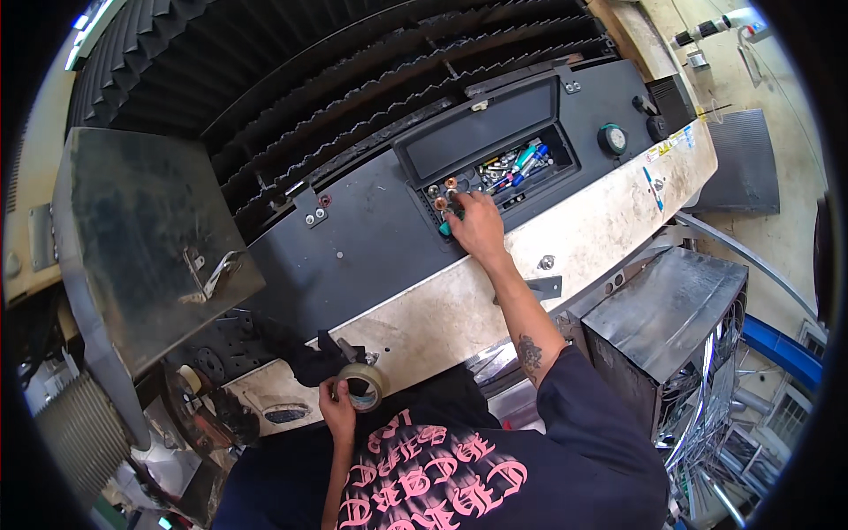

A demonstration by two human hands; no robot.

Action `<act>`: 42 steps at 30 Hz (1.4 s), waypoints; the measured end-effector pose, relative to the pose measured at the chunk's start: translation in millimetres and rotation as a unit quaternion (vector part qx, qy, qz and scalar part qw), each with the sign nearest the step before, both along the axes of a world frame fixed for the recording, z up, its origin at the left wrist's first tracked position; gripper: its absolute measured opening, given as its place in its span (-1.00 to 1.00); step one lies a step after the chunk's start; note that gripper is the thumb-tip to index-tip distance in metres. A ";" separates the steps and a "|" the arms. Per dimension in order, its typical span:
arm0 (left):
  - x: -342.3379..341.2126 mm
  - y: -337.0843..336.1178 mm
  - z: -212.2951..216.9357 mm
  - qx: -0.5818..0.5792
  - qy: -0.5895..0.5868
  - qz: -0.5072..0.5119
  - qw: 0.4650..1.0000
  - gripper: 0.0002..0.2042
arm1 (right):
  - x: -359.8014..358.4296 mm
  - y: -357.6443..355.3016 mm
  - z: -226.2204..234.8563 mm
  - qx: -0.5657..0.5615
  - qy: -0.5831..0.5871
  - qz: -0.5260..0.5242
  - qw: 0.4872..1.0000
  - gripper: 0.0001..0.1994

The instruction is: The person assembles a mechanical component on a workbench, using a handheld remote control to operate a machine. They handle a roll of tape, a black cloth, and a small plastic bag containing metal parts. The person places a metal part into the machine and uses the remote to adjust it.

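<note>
The left hand (336, 408) is closed around a roll of beige adhesive tape (364, 386), with the fingers curled over its rim. It holds the roll just above the near edge of the worn cream-coloured panel (565, 231), close to the person's chest. A piece of black cloth (311, 360) lies on this edge, just beside the roll.

The right hand (478, 226) is stretched forward to the open recessed compartment (495, 150) in the black top of the machine. Its fingers are bent and rest at the lower left corner of the compartment, on a small teal-handled tool (445, 228). I cannot tell if the fingers really grip this tool or only touch it. Beside the fingers there are several small copper-coloured round parts (444, 191), and further inside the compartment lies a heap of small tools with blue and green handles (521, 163).

On the left a grey metal sheet with a handle (146, 238) stands tilted. On the right a dark metal box (667, 318) stands beside the machine.
</note>
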State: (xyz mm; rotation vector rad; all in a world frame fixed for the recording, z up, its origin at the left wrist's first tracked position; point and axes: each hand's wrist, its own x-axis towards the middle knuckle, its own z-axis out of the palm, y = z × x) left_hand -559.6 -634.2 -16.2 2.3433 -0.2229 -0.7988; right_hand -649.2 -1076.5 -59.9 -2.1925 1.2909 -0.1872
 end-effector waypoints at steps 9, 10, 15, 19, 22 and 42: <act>0.9 17.5 -9.1 0.030 0.043 0.028 0.998 -0.60 | 28.3 -12.6 -23.7 -0.076 0.109 0.115 0.984 -0.72; 2.0 14.0 -7.9 0.035 0.047 0.027 0.998 -0.60 | 26.2 -17.0 -27.2 -0.089 0.098 0.125 0.983 -0.72; 8.1 8.8 -2.4 0.038 0.066 0.022 0.997 -0.61 | 12.1 -15.0 -34.5 -0.051 0.027 0.050 0.997 -0.78; 5.9 20.3 -7.5 0.007 0.070 0.040 0.997 -0.61 | -4.5 -14.2 -23.5 0.131 -0.111 -0.128 0.977 -0.77; 4.2 26.8 -10.8 -0.015 0.083 0.068 0.994 -0.62 | -18.2 -11.6 -12.1 0.136 -0.198 -0.167 0.956 -0.77; 28.3 -153.5 250.3 -0.374 -0.168 -0.163 0.897 -0.54 | 12.0 164.2 211.7 0.740 -0.587 0.061 0.322 -0.63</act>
